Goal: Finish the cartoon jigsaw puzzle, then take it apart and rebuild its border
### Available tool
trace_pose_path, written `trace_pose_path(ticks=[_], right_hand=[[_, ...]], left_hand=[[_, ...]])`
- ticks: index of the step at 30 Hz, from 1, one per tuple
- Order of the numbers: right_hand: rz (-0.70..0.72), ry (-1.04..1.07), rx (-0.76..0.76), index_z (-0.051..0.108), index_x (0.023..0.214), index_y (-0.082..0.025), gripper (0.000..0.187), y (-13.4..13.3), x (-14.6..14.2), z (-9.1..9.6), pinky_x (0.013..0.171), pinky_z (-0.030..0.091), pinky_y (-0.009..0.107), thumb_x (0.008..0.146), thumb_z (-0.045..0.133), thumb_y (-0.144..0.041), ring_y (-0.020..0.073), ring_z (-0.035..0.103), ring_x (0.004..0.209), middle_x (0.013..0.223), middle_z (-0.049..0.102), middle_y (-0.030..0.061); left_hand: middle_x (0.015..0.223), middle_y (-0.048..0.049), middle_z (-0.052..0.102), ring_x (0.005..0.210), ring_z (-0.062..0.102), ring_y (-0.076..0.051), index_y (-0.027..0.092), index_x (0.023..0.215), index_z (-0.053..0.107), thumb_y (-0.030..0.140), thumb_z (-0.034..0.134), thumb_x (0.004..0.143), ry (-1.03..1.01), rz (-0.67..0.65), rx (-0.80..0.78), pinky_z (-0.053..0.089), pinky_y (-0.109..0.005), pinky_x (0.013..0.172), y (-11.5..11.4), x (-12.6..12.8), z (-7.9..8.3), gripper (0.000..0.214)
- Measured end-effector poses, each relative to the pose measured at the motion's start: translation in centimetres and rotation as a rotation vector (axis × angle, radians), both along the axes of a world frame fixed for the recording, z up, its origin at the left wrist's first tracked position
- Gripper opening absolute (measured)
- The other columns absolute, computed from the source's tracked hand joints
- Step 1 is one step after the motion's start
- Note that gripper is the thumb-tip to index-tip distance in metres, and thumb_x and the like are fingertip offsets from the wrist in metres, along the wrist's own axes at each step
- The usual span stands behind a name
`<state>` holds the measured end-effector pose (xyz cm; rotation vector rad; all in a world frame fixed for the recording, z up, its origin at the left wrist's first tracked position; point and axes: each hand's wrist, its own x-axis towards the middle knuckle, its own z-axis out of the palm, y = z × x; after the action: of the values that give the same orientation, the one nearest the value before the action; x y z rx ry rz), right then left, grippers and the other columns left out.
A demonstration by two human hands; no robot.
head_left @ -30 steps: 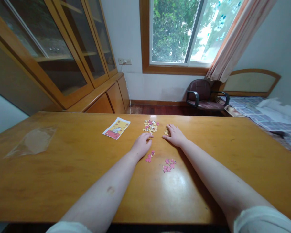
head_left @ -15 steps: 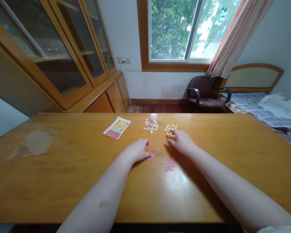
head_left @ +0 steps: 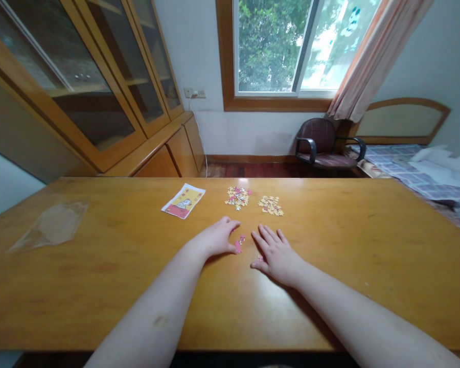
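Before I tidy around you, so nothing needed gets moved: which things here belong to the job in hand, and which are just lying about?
In use:
pink jigsaw pieces by the left hand and right hand
mixed jigsaw pile
yellow jigsaw pieces
picture card, probably the reference

Lying about, it seems:
clear plastic bag
maroon armchair

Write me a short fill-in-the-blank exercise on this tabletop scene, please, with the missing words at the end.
1. The picture card lies to the ____ of the mixed puzzle pile.
2. The pieces by the left hand are mostly ____ in colour.
3. The mostly yellow pile lies just beyond the ____ hand.

Missing words: left; pink; right.
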<state>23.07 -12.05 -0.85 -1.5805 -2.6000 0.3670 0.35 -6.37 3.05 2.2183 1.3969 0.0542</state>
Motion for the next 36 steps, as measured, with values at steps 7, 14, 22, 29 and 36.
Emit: trace_pose_path(ticks=[7, 14, 22, 29, 36], right_hand=[[-0.017, 0.025, 0.020, 0.039, 0.147, -0.017, 0.072, 2.7, 0.6, 0.6, 0.116, 0.019, 0.054, 0.091, 0.045, -0.061, 0.0306, 0.025, 0.144, 0.156, 0.028, 0.0167], [-0.056, 0.150, 0.079, 0.045, 0.142, -0.014, 0.067, 3.4, 2.3, 0.9, 0.113, 0.029, 0.045, 0.090, 0.051, -0.056, 0.0291, 0.036, 0.138, 0.148, 0.042, 0.0169], [-0.001, 0.190, 0.129, 0.069, 0.105, -0.018, 0.028, 3.3, 2.9, 2.3, 0.092, 0.042, 0.036, 0.089, 0.058, -0.038, 0.0218, 0.059, 0.098, 0.102, 0.068, 0.0086], [-0.008, 0.209, 0.144, 0.071, 0.095, -0.019, 0.023, 3.4, 2.4, 1.7, 0.085, 0.042, 0.032, 0.091, 0.049, -0.019, 0.0185, 0.059, 0.088, 0.092, 0.070, 0.0055], [0.041, 0.162, 0.131, 0.069, 0.104, -0.019, 0.023, 3.0, 1.8, 2.0, 0.090, 0.039, 0.035, 0.093, 0.050, -0.026, 0.0210, 0.055, 0.095, 0.099, 0.067, 0.0075]], left_hand=[[0.106, -0.0099, 0.062, 0.096, 0.063, -0.025, 0.018, 0.108, 0.065, 0.037, 0.070, 0.077, -0.088, 0.038, 0.089, 0.050, -0.034, 0.088, -0.7, 3.7, -1.5, 0.036], [0.106, -0.0099, 0.064, 0.097, 0.062, -0.023, 0.018, 0.106, 0.065, 0.036, 0.056, 0.087, -0.179, 0.045, 0.158, 0.049, -0.035, 0.090, 0.1, 3.2, -1.9, 0.028], [0.107, -0.0064, 0.066, 0.099, 0.061, -0.019, 0.023, 0.109, 0.068, 0.022, 0.053, 0.087, -0.223, -0.138, 0.168, 0.048, -0.031, 0.091, 1.6, 1.3, -1.8, 0.026], [0.096, -0.0052, 0.068, 0.087, 0.063, -0.018, 0.021, 0.098, 0.070, 0.026, 0.055, 0.083, -0.187, -0.067, 0.139, 0.050, -0.030, 0.083, 2.1, 1.4, -2.5, 0.021], [0.093, -0.0033, 0.069, 0.083, 0.062, -0.017, 0.022, 0.100, 0.069, 0.028, 0.056, 0.083, -0.203, -0.078, 0.205, 0.048, -0.026, 0.076, 1.6, 1.5, -2.1, 0.022]])
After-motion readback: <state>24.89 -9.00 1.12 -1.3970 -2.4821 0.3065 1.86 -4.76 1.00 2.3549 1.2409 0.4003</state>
